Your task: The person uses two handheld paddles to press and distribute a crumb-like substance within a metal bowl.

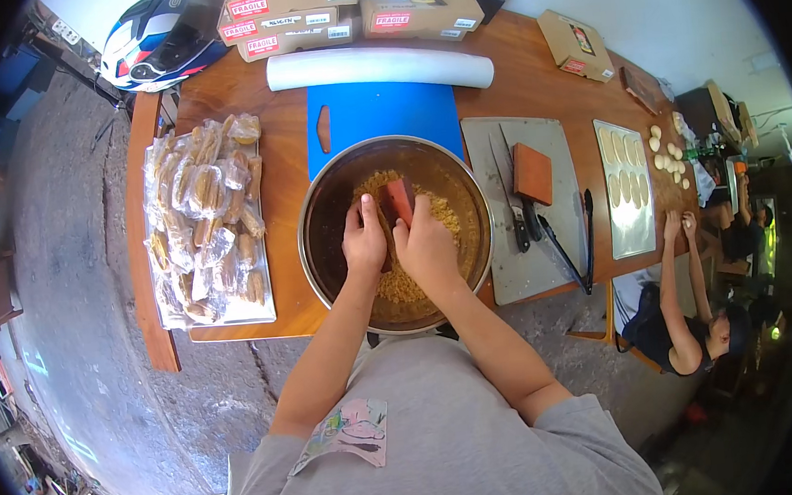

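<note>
A large steel bowl (307,254) stands before me at the table's front edge, with yellowish-brown crumbs (399,288) over its bottom. Inside it, my left hand (365,239) holds a flat, dark brown slab (384,231) upright, thumb raised. My right hand (427,245) grips a reddish-brown block (400,202) beside that slab, its fingers curled. The hands are close together above the crumbs. The exact nature of both held pieces cannot be told, since the fingers partly cover them. Beneath the bowl's far side lies a blue cutting board (385,112).
Wrapped pieces fill a metal tray (269,306) at left. At right, a grey board (531,275) bears knives (518,220), a reddish block (532,174) and black tongs (588,246). Behind are a white roll (378,67), cartons (419,8) and a helmet (160,43). A person (681,330) handles dough at far right.
</note>
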`<state>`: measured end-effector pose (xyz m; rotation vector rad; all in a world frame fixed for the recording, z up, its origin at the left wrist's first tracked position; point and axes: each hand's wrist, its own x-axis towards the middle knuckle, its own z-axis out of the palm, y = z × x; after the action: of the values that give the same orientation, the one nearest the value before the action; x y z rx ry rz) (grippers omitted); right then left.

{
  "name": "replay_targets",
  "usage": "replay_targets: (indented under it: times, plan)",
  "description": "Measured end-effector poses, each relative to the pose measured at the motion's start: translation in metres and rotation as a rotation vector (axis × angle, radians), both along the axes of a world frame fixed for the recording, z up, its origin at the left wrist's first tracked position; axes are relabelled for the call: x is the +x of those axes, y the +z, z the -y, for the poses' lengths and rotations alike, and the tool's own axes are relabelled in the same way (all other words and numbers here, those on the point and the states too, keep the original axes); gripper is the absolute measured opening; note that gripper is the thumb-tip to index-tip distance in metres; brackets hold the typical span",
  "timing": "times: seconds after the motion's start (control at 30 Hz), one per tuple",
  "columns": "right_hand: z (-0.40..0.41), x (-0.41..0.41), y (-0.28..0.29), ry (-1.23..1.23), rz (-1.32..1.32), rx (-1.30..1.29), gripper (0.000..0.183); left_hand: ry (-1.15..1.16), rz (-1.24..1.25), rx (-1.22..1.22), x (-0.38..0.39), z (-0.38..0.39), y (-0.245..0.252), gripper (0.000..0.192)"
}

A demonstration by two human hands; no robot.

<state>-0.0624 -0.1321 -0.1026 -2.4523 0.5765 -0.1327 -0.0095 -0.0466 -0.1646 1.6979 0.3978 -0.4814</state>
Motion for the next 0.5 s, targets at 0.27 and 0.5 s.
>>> replay_targets:
  times: [0.27,0.5]
  plan:
    - [0.007,0.003,-0.011,0.035,-0.028,-0.019,0.031,-0.003,0.0,-0.048,-0.001,0.001,-0.001,0.065]
    - [0.009,0.004,-0.002,0.02,-0.035,-0.017,0.032,0.021,-0.036,-0.065,0.0,0.001,-0.001,0.066]
